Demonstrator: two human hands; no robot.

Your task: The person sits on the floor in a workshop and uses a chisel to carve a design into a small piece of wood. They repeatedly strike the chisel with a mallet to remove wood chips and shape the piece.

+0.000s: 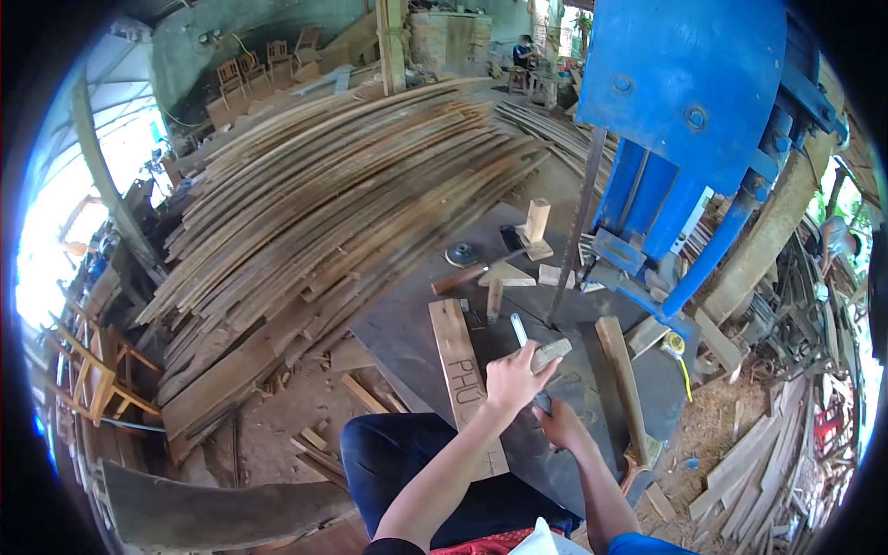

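- Nearest the camera are the person's dark blue trousered knee and two bare forearms, which reach up from the lower edge over the dark grey steel bench of a blue band saw.
- The left hand is closed around one end of a small grey-brown wooden block, thumb on one side and fingers wrapped round the other, and holds it slightly above the bench, just short of the thin upright saw blade.
- The right hand lies lower, just beside the left one, with fingers curled on a small dark piece that is mostly hidden; whether it truly grips it cannot be told.
- The block looks light, stiff and dry, with rough sawn faces that should give the fingers good friction. It is short, so the safe hold is at the end away from the blade, as the left hand has it now.
- A long pale wooden plank with dark handwriting lies flat on the bench to the left of the hands, and a narrow brown wooden slat lies to the right.
- Small wooden offcuts, a dark round disc and a yellow tape measure sit further out on the bench.
- A large heap of long bent wooden strips fills the floor beyond.
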